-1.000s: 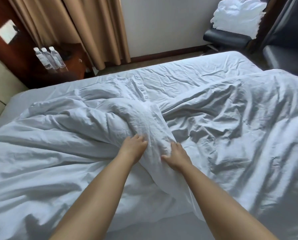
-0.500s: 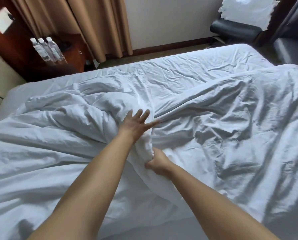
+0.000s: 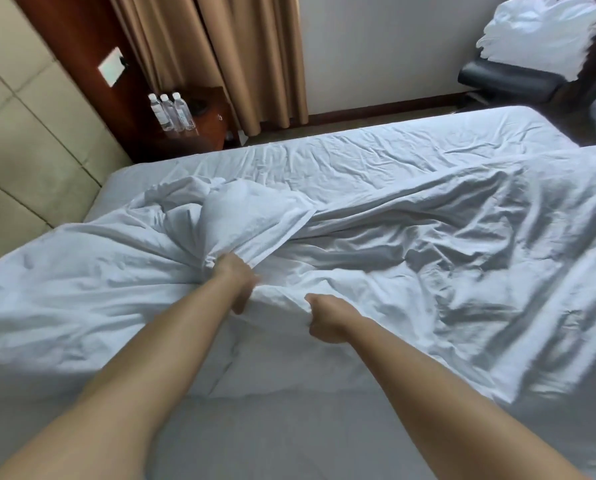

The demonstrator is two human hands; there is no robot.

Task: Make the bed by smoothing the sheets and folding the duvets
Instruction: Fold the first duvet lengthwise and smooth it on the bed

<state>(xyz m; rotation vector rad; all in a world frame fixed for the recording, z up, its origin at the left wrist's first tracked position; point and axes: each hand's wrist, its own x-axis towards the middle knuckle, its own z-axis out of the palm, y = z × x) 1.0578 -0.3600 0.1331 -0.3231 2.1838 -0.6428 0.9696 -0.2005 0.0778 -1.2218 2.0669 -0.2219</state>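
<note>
Left hand: fingers curled into a bunched gather of the duvet, clamped on the cloth at the point where a raised hump of fabric rises just beyond it. Right hand: also closed on the duvet, gripping a fold along its near edge, just beside the left hand and nearer the person. Both hands hold cloth; neither is flat on it.

Position of the duvet: it lies heaped and heavily creased across the middle of the bed, spreading from the hands out to the right side. The sheet shows bare beyond the duvet, wrinkled, and bare again nearer than the duvet, where it looks flatter.

Beyond the bed, toward its head end: three water bottles on a dark side table, with a curtain next to them. Past the bed's far right corner, a pile of white linen sits on a dark seat.

Assessment: the step in hand appears to be gathering the duvet, ahead of straightening or folding it. No fold is yet formed. The next move likely calls for finding a true edge or corner, then drawing the cloth out evenly with both hands well apart, so the hump releases rather than tightens.
</note>
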